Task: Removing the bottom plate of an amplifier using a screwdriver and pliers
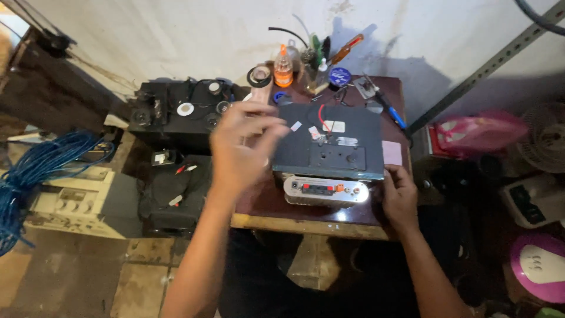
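Observation:
A dark grey metal-cased device with a shiny silver front panel lies on a small brown wooden table. My right hand rests against the device's right front corner, fingers curled on its edge. My left hand is raised above the table's left side, blurred, fingers bent and apart; I cannot tell whether it holds a small item. A red wire sticks up from the top of the device.
Bottles, tape rolls, brushes and a soldering iron crowd the table's back edge. A black box with sockets stands to the left, blue cable coils further left. A pink bag and a fan lie at right.

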